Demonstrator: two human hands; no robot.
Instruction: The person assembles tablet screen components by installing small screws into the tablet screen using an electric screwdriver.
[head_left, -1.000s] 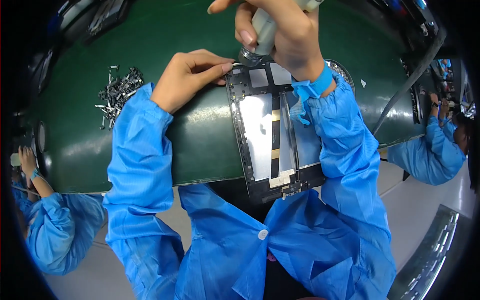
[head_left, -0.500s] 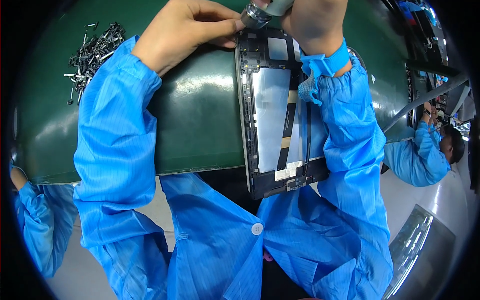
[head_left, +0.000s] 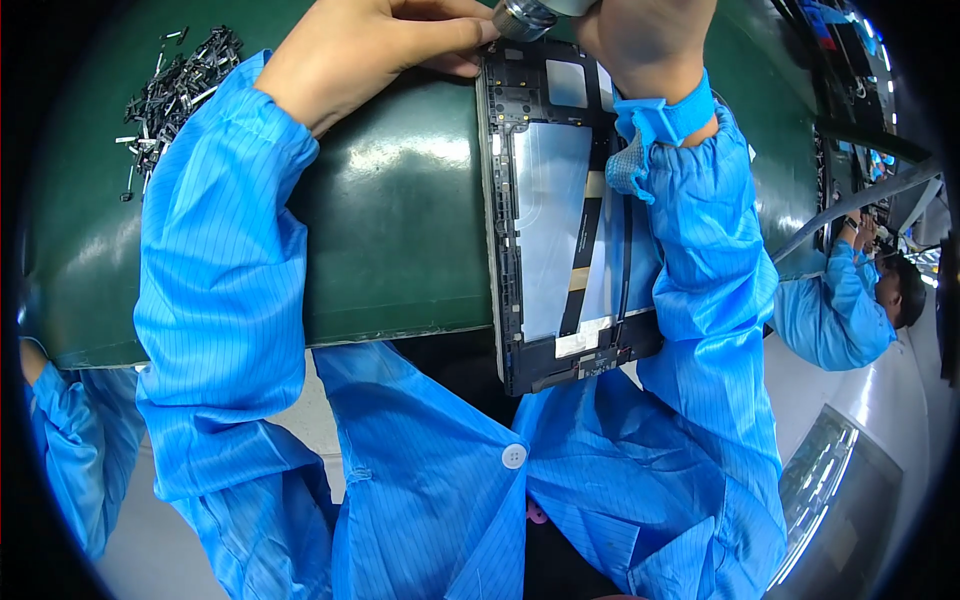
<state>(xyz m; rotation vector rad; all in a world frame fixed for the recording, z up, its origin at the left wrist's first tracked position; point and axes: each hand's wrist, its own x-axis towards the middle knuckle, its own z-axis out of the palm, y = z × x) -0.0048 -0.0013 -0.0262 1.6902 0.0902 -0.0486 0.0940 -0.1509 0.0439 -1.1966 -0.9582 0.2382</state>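
Note:
An opened tablet (head_left: 550, 215) lies back-up on the green table, its black frame, silvery panel and dark ribbon cables exposed. Its near end sticks out past the table's front edge. At its far left corner, my left hand (head_left: 385, 45) is closed, with thumb and fingers pinching the edge; the fingertips are partly hidden. My right hand (head_left: 645, 40), wearing a blue wrist strap (head_left: 665, 125), grips a pale heat gun (head_left: 525, 18) with a silver nozzle. The nozzle hangs over that same corner, close to my left thumb. The picture's upper edge cuts off most of the gun and the right fingers.
A heap of small black and silver parts (head_left: 185, 95) lies at the far left of the green table (head_left: 400, 220). A grey cable (head_left: 850, 205) crosses on the right. Another person in blue (head_left: 830, 320) works at the right; a blue sleeve (head_left: 85, 440) shows at the left.
Both hands, the heat gun and the tablet's far end sit slightly higher in the picture. The nozzle is a little further right. Both grips look the same.

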